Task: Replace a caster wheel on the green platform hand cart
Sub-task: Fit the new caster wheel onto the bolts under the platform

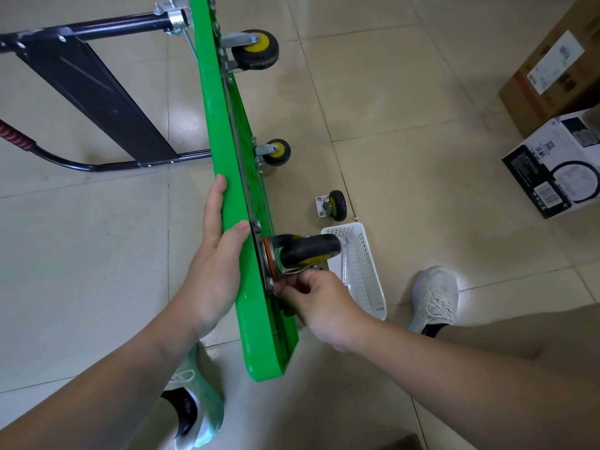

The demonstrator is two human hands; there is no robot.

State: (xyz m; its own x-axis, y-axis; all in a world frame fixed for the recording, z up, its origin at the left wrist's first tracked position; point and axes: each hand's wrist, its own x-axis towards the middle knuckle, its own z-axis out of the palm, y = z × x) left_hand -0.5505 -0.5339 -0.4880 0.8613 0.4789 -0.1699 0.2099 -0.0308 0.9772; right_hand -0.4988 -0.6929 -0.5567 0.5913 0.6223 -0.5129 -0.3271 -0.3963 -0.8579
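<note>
**Cart on edge, fingers working at the caster plate**

Bracing the green platform cart (224, 157), tipped up on its long edge on the tile floor, with the left hand (216, 258): palm against the deck face, thumb hooked over the rim, gripping.

Pinching with the right hand (319, 298), fingers curled tight, at the lower corner of the plate of the mounted caster wheel (310, 251). Nut or bolt between those fingertips? Hidden behind the knuckles, impossible to tell.

Further along the underside, two more yellow-hubbed casters (256, 48).

On the floor, a loose caster (334, 206) just beyond a white plastic basket (367, 287). Inside that, a wrench (344, 266), partly covered by wheel and hand.

Off left, the black folding handle (94, 89), cut by the frame. At right, cardboard boxes (552, 66), clipped too, labels unreadable.
</note>
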